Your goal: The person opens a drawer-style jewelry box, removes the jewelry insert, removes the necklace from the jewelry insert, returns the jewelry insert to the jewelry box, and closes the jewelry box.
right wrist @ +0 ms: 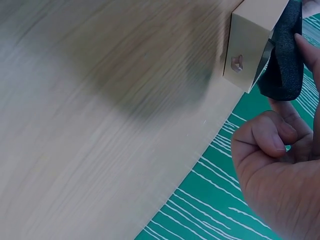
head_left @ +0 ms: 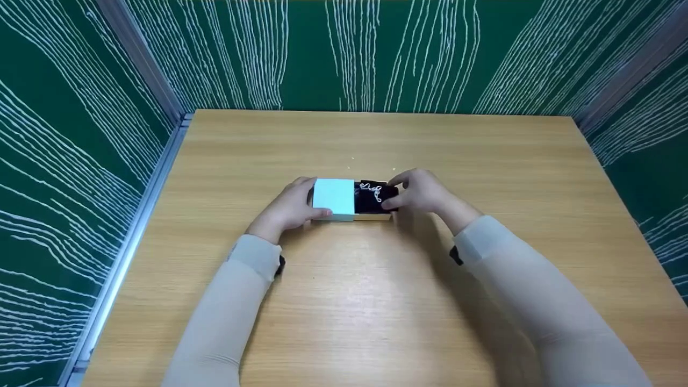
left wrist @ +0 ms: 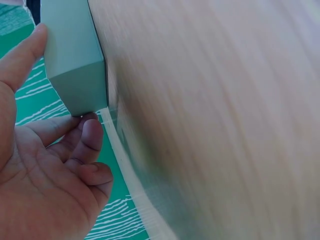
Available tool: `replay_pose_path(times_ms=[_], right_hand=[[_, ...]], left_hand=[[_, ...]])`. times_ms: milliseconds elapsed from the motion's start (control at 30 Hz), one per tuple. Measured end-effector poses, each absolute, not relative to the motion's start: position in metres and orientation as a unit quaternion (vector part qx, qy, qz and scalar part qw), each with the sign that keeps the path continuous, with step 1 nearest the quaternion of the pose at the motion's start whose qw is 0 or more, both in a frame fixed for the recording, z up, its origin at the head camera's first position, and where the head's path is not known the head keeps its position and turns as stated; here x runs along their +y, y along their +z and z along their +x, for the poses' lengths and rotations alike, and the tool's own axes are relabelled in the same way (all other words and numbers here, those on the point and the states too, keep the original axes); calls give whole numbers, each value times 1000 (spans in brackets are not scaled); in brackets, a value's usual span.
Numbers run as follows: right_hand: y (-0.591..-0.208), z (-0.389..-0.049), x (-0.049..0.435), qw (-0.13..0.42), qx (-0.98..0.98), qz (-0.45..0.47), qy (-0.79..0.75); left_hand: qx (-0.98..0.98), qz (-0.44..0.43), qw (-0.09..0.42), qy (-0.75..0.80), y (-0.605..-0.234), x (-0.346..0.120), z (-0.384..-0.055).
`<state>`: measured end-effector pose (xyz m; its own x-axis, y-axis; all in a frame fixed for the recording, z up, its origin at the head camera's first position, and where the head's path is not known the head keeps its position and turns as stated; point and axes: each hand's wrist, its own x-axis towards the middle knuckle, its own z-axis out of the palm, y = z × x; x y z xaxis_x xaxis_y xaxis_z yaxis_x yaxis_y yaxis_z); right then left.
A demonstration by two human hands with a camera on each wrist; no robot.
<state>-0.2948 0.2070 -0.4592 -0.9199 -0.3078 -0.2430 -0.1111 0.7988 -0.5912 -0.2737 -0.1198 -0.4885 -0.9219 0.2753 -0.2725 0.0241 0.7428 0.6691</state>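
A small drawer box with a turquoise sleeve point(head_left: 334, 196) lies near the middle of the table. Its tan drawer point(head_left: 371, 217) sticks out on the right. My left hand point(head_left: 292, 207) grips the sleeve, thumb along the near side and fingers at the left end. With thumb and fingers my right hand point(head_left: 422, 192) pinches a black foam pad point(head_left: 366, 203) at its right end. A silver chain point(head_left: 378, 192) lies on the pad. The right wrist view shows the foam pad point(right wrist: 287, 60) tilted and raised above the drawer's end wall point(right wrist: 245, 55), which has a small hole.
The wooden table point(head_left: 344, 301) has its far edge against a green wall point(head_left: 306, 54) with white lines. A metal frame rail point(head_left: 131, 236) runs along the left side. Tiny light specks lie beyond the box.
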Motion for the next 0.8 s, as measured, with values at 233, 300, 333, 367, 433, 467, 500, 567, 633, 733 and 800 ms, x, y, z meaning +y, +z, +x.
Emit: replay_pose_path(times_ms=[233, 300, 333, 367, 433, 467, 500, 567, 633, 733, 800], right_hand=[[-464, -295, 212, 164, 931, -112, -306], [-467, -295, 214, 166, 929, -113, -311], [-467, -295, 214, 167, 928, -112, -314], [-468, -295, 215, 169, 927, -112, -316], [-469, -295, 216, 173, 925, -109, -321], [-469, -294, 216, 176, 924, -109, -323], [-470, -294, 217, 179, 923, -108, -324], [-469, -294, 218, 186, 922, -108, -323], [-469, -293, 220, 191, 921, -108, -322], [-470, -293, 222, 195, 922, -106, -318], [-472, -293, 223, 194, 923, -110, -312]], left_hand=[[913, 73, 184, 357, -489, -121, -273], [912, 71, 186, 359, -490, -121, -272], [912, 71, 187, 359, -490, -122, -272], [912, 73, 186, 358, -490, -122, -272], [913, 76, 184, 356, -490, -122, -272], [913, 77, 184, 355, -490, -122, -272], [913, 78, 183, 355, -490, -122, -272], [914, 79, 182, 354, -490, -122, -273], [914, 80, 181, 353, -490, -122, -273], [915, 79, 181, 352, -490, -121, -273], [917, 82, 180, 347, -489, -121, -273]])
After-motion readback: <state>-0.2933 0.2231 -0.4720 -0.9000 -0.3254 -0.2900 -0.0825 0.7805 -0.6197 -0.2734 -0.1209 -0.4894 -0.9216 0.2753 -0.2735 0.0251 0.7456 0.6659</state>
